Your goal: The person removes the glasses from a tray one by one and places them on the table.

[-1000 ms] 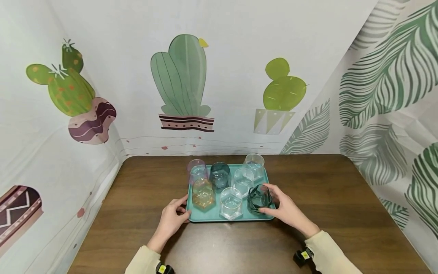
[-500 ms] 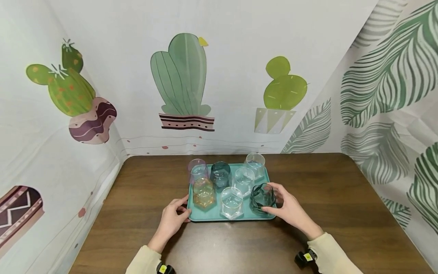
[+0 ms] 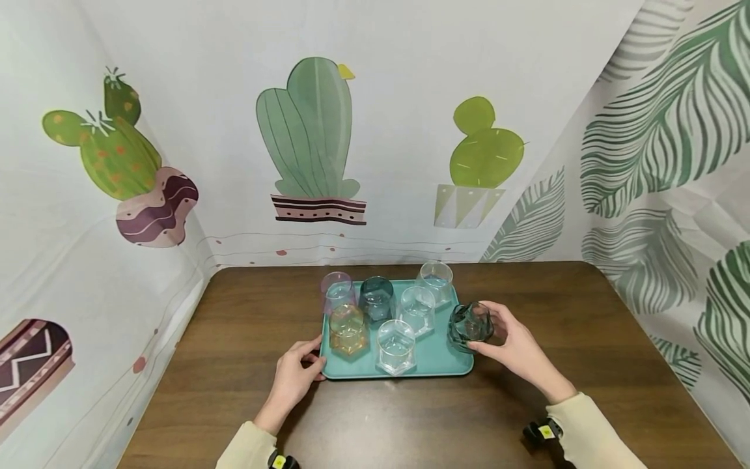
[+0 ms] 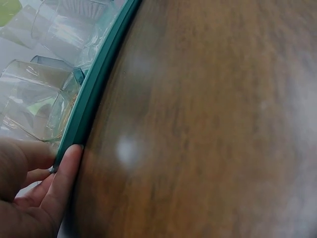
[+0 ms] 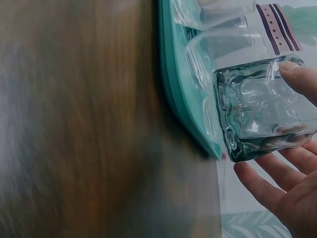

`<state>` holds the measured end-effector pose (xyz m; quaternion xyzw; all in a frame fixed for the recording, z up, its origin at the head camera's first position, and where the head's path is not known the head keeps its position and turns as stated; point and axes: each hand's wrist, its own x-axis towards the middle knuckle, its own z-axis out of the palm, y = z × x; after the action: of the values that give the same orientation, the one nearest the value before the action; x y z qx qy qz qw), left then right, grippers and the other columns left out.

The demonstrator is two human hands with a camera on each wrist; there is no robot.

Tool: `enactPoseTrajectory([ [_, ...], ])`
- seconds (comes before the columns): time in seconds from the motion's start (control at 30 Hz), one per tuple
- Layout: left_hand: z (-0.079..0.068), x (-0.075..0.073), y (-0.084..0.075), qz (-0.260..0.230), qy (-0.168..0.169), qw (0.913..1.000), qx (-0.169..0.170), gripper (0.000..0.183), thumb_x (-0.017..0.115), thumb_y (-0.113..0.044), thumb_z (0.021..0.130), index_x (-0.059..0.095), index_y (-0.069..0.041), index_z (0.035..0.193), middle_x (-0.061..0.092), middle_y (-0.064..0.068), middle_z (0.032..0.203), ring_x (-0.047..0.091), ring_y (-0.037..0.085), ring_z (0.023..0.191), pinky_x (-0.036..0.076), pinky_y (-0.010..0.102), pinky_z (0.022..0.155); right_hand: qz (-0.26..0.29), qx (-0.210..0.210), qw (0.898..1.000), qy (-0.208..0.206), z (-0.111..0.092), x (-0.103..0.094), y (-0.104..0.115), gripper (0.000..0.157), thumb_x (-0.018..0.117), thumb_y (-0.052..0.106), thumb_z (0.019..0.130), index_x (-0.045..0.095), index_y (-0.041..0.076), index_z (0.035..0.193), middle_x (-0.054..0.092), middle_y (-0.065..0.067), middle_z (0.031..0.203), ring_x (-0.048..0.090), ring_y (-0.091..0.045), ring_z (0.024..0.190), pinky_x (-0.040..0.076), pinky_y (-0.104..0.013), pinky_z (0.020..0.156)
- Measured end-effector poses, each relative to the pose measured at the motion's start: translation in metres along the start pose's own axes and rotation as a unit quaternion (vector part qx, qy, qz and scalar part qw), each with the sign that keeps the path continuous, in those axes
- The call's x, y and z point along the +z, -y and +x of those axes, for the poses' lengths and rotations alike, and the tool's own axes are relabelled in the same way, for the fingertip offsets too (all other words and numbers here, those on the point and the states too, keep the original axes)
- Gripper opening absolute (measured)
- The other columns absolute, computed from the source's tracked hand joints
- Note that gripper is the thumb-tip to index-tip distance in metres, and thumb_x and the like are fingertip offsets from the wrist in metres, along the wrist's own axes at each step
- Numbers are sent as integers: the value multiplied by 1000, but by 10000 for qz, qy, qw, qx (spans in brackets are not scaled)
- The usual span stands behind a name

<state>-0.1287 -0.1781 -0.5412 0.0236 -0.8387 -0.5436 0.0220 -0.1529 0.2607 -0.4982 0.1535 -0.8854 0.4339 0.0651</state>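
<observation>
A teal tray [image 3: 433, 365] sits on the dark wooden table [image 3: 586, 326] and carries several glasses: an amber one [image 3: 348, 330], a clear one [image 3: 395, 347], a dark teal one [image 3: 377, 298] and a pale purple one [image 3: 337, 291]. My right hand [image 3: 512, 345] grips a dark green wavy glass [image 3: 470, 324] [image 5: 262, 111], lifted just past the tray's right edge [image 5: 185, 94]. My left hand [image 3: 295, 374] holds the tray's left rim [image 4: 89, 104], its thumb over the rim and its fingers [image 4: 62, 181] against the edge.
Two more clear glasses [image 3: 417, 310] [image 3: 436, 281] stand at the tray's back right. Cactus-print fabric walls [image 3: 310, 130] close in the back and left, and a leaf-print curtain [image 3: 674, 163] closes the right. Bare tabletop lies on both sides of the tray.
My right hand has lifted the dark green glass off the tray's front right corner and carried it right and back, past the tray's edge. The left hand has stayed on the rim.
</observation>
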Motion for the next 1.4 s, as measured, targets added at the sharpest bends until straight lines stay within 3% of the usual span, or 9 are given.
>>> enactPoseTrajectory([
  [0.13,-1,1,0,5,-47,10000,10,46,74,8,89,68,3,134,68,18,116,67,9,73,65,24,58,-16,123,9999,-94,1,-10,-6,76,91,17,83,48,5,144,65,-14,134,61,-30,124,41,-1,97],
  [0.43,-3,0,-2,-104,-82,9999,-33,43,74,7,91,68,3,134,68,18,118,66,7,77,66,24,60,-107,451,9982,-389,11,-36,-13,79,87,18,87,41,0,150,61,-23,138,56,-40,129,38,4,90],
  [0.67,-3,1,-1,-66,-125,9999,20,43,73,7,91,68,2,134,68,18,117,66,7,76,65,24,60,31,734,9963,-454,28,-50,-28,82,82,21,93,33,-3,154,54,-26,144,50,-45,135,40,4,84],
  [0.93,-5,1,0,15,-129,9999,65,43,73,6,92,69,1,134,69,17,117,67,8,74,65,23,59,-19,863,9945,-599,45,-54,-48,81,80,22,94,32,-6,153,52,-30,144,49,-50,133,41,2,82],
  [1.0,-5,1,0,12,-138,9999,76,43,73,6,92,69,1,134,69,17,117,67,8,74,65,23,59,-67,929,9940,-580,49,-55,-52,82,80,24,95,31,-6,153,50,-30,145,48,-50,134,48,-7,87],
  [1.07,-5,1,0,6,-150,9998,99,43,73,6,92,69,1,134,69,17,116,67,8,74,65,23,59,-60,995,9934,-570,54,-55,-56,83,79,26,95,30,-6,154,49,-30,146,47,-50,136,56,-24,97],
  [1.17,-5,1,1,5,-143,9998,124,43,73,6,92,68,2,134,68,18,117,67,8,74,65,23,59,-14,1096,9924,-557,60,-56,-62,85,79,28,96,28,-7,155,47,-31,147,45,-50,138,52,-55,106],
  [1.2,-5,1,1,7,-137,9998,127,43,73,6,92,68,2,135,68,18,118,67,8,74,65,22,59,4,1126,9921,-553,62,-56,-64,86,78,28,96,27,-8,155,47,-31,147,44,-51,139,49,-60,107],
  [1.4,-5,2,1,-1,-147,9998,109,43,73,6,92,68,1,135,68,18,119,66,8,76,65,22,59,45,1205,9909,-602,75,-56,-73,90,78,30,96,24,-9,156,44,-32,148,42,-51,139,45,-65,110],
])
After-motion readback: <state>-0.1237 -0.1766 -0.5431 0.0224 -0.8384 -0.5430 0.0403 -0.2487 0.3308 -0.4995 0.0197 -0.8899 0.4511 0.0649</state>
